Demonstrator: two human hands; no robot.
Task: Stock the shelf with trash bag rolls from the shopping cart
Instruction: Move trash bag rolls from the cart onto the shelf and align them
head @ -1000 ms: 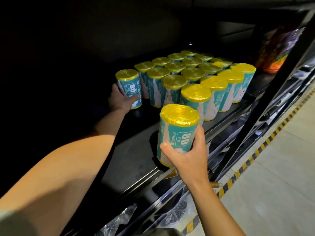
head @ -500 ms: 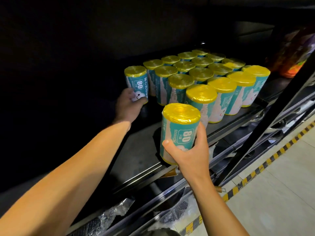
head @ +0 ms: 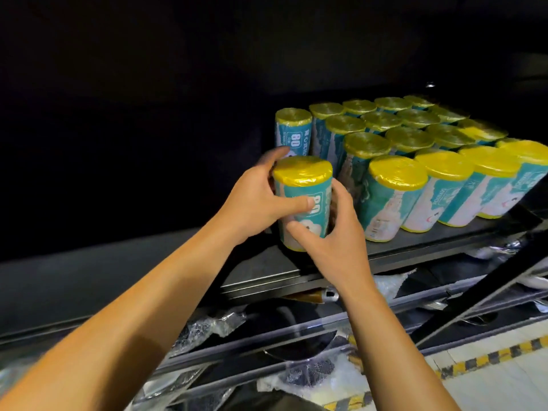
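Both hands' fingers clamped on upright trash bag roll (head: 301, 203), shelf (head: 430, 241) holding rows of rolls (head: 415, 149)

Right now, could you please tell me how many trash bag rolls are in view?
18: one held roll between left hand and right hand, one lone roll behind it, sixteen in a four-by-four block to the right; others may be hidden.

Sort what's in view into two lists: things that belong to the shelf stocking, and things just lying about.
Part of the job:
- trash bag roll, held by the left hand and right hand
- stocked rolls
- shelf

Lying about:
- plastic-wrapped pans on the lower shelves
- striped floor tape
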